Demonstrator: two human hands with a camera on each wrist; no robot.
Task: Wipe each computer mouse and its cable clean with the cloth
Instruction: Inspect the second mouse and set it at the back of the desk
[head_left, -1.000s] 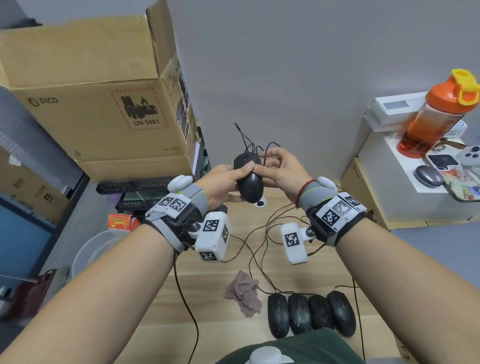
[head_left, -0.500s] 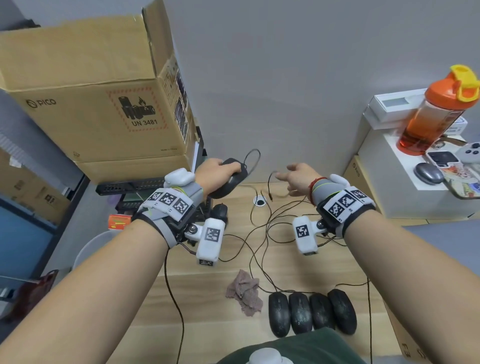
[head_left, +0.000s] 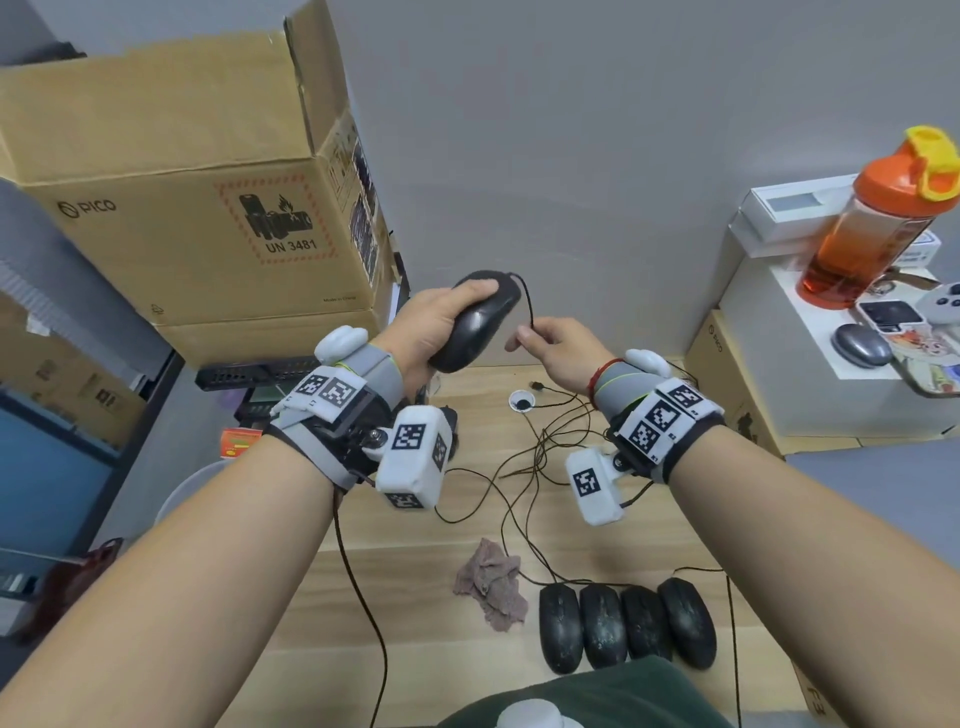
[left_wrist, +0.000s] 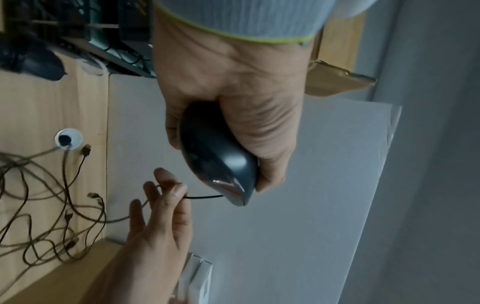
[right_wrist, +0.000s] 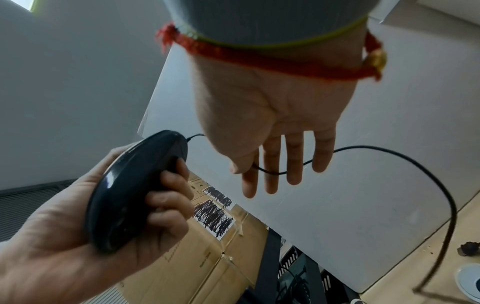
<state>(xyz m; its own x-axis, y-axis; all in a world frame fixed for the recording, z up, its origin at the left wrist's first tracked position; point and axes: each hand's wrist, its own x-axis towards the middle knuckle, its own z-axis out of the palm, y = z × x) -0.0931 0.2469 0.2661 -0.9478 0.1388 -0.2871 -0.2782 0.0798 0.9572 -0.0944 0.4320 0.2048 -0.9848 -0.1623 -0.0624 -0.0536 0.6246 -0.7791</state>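
My left hand (head_left: 441, 325) grips a black mouse (head_left: 480, 322) held up in front of the grey wall, fingers curled round its underside (right_wrist: 168, 197). The mouse's thin black cable (head_left: 529, 306) leaves its front end, and my right hand (head_left: 545, 345) pinches it between thumb and forefinger (left_wrist: 179, 190) a short way from the mouse (left_wrist: 215, 156); the other fingers are straight. From there the cable (right_wrist: 415, 164) loops down to the table. The mauve cloth (head_left: 491, 582) lies crumpled on the wooden table, in neither hand. Several more black mice (head_left: 623, 623) lie in a row at the near edge.
Tangled cables (head_left: 540, 457) spread over the table's middle near a white cable hole (head_left: 521, 401). A large cardboard box (head_left: 182, 182) stands on the left. At right, a white stand (head_left: 779, 364) carries an orange bottle (head_left: 872, 228) and a grey mouse (head_left: 860, 345).
A second ago both hands held the mouse. The right hand then let go and drew away right; now it has come back and pinches the cable beside the mouse, which the left hand has raised.
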